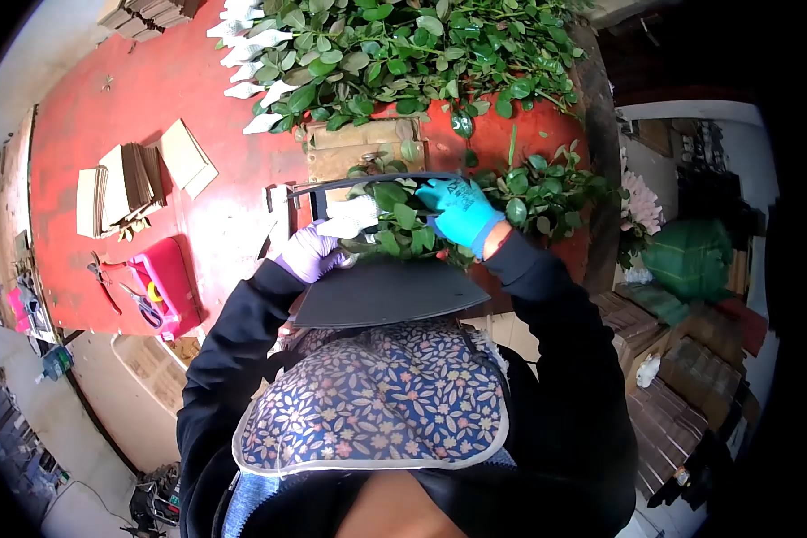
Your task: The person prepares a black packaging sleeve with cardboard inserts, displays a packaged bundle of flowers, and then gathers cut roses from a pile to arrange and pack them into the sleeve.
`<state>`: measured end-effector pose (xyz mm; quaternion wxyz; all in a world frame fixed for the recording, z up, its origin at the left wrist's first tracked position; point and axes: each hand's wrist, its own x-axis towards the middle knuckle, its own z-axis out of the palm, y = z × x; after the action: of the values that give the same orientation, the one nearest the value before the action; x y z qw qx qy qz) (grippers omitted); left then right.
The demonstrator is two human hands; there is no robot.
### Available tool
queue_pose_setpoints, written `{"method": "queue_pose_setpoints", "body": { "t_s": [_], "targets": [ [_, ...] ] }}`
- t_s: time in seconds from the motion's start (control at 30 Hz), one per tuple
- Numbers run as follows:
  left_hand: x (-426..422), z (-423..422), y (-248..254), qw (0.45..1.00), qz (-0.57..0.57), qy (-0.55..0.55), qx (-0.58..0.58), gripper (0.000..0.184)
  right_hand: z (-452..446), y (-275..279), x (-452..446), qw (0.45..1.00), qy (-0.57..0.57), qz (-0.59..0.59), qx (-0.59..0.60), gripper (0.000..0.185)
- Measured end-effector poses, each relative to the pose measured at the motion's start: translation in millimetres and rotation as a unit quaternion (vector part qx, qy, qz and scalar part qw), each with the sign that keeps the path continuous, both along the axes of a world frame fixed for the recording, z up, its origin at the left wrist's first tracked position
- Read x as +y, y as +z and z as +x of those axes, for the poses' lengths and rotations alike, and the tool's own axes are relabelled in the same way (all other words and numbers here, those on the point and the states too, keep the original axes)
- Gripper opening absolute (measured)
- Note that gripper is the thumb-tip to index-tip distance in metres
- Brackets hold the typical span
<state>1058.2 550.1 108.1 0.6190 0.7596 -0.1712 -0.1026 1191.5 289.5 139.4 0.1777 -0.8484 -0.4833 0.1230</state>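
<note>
My left hand (312, 251), in a lilac glove, is closed at a flower head in a white net sleeve (351, 218). Its fingertips are partly hidden. From that head, green leafy stems (407, 217) run right, over a dark stand on the table. My right hand (462, 215), in a turquoise glove, grips these stems from above, its fingers curled among the leaves. A black curved rim (368, 178) passes behind both hands. Close to my body, a black panel (390, 296) slopes below the leaves. More leafy stems (538, 190) lie right of my right hand.
Many white-sleeved flowers (421, 63) are heaped at the back of the red table (72, 188). Cardboard pieces (125, 188) lie left. Nearer are a pink box (169, 285), scissors (143, 305) and red-handled pliers (104, 280). Stacked cardboard (668, 421) stands at right.
</note>
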Motion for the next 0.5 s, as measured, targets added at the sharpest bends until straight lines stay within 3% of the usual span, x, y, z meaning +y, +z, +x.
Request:
{"method": "queue_pose_setpoints", "body": {
  "t_s": [0.03, 0.1, 0.13, 0.17, 0.23, 0.3, 0.43, 0.5],
  "targets": [
    [0.4, -1.6, -1.1, 1.0, 0.003, 0.002, -0.001, 0.055, -4.2, -3.1, 3.2, 0.998, -0.008, -0.063, -0.015, 0.035],
    [1.7, -7.5, -14.9, 0.998, 0.055, 0.019, -0.025, 0.053, -15.9, -11.6, 13.5, 0.998, -0.005, -0.053, -0.034, 0.037],
    [2.4, -12.3, -29.5, 0.999, 0.041, 0.028, -0.019, 0.049, -18.7, -39.1, 12.1, 0.988, 0.013, -0.151, -0.007, 0.039],
    [3.9, -13.8, -29.9, 0.998, 0.043, 0.03, -0.019, 0.049, -20.9, -44.4, 9.0, 0.999, 0.028, -0.025, -0.035, 0.042],
    [6.5, -15.9, -29.4, 0.999, 0.026, 0.025, -0.022, 0.044, -20.9, -66.0, 5.0, 1.0, 0.003, -0.015, 0.0, 0.04],
    [4.5, -18.4, -24.7, 0.998, 0.043, 0.048, -0.025, 0.044, -19.9, -60.0, 2.7, 0.998, 0.003, -0.001, -0.064, 0.042],
    [4.0, -19.0, -18.9, 0.99, 0.116, 0.081, -0.012, 0.051, -13.4, -43.5, 11.0, 0.983, -0.065, -0.09, 0.145, 0.042],
    [4.9, -19.2, -25.1, 0.989, 0.134, 0.067, -0.008, 0.053, -11.5, -31.7, 9.0, 0.993, -0.028, -0.053, 0.101, 0.043]
  ]
}}
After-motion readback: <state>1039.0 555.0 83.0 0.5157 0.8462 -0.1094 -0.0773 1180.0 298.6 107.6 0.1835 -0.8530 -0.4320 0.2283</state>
